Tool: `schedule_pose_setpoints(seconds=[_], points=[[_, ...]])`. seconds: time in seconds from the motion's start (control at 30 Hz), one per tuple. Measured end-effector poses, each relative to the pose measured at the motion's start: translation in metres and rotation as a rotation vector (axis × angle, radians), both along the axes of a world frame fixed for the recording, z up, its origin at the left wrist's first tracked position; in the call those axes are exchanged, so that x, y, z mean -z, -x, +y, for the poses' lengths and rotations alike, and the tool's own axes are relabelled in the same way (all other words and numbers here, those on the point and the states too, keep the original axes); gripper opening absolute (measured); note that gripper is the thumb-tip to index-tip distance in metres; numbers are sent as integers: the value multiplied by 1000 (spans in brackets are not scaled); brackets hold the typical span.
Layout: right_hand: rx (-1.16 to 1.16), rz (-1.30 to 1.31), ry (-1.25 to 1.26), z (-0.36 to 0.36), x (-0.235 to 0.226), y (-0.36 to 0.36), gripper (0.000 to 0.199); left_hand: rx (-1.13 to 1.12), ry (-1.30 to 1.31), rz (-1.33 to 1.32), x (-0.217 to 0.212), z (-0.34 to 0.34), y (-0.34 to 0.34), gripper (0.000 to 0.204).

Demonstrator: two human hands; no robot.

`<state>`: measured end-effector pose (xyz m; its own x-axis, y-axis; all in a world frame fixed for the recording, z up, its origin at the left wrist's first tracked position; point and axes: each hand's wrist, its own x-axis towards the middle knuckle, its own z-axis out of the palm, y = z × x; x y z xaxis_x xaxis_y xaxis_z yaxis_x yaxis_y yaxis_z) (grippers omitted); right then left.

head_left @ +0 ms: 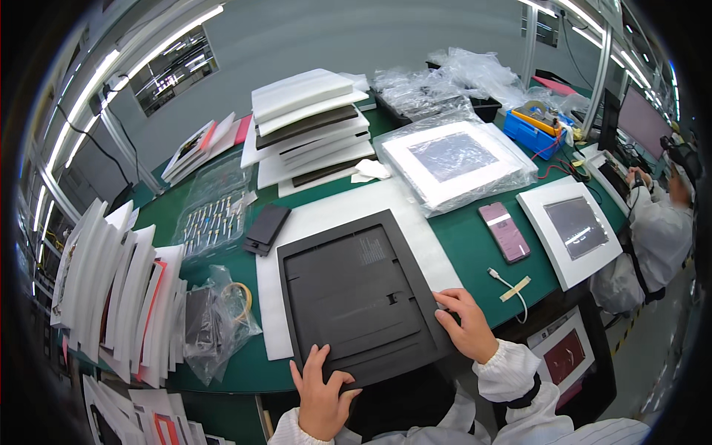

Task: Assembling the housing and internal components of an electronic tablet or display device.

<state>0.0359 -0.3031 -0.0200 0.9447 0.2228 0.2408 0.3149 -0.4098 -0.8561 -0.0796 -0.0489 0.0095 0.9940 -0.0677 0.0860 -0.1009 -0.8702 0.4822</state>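
Both hands on one black frame, fingers parted at its rim; pinch cannot be told, undersides hidden.

Left hand (320,400) at the frame's near-left corner, right hand (471,326) on its right edge; black frame (352,285) lies over one white foam sheet (426,245) on the green table (467,241), foam's middle covered. Right of it: one phone (506,233), one white cable (521,300), two white-framed screens (577,228), the farther under crinkled clear plastic. Left: one small black block (267,226); one clear bag (216,337), contents blurred by folds; slim parts (215,222), too small to count. Beyond, one foam stack (300,100), layers overlapping, uncounted. One co-worker (660,237), cut off by the dark rim.
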Motion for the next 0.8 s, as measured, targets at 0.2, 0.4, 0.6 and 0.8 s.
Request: schedule_pose_setpoints(seconds=[0.2, 0.4, 0.6, 0.8], points=[[47, -154, 155, 8, 0, 4, 34, 62, -8, 38, -17, 13, 0, 35], [93, -297, 302, 10, 2, 1, 39, 245, -190, 16, -50, 34, -39, 50], [103, -335, 307, 15, 6, -1, 43, 271, -167, -69, -45, 4, -113, 57], [143, -273, 305, 17, 7, -2, 55, -70, -38, 109, -5, -42, -157, 72]])
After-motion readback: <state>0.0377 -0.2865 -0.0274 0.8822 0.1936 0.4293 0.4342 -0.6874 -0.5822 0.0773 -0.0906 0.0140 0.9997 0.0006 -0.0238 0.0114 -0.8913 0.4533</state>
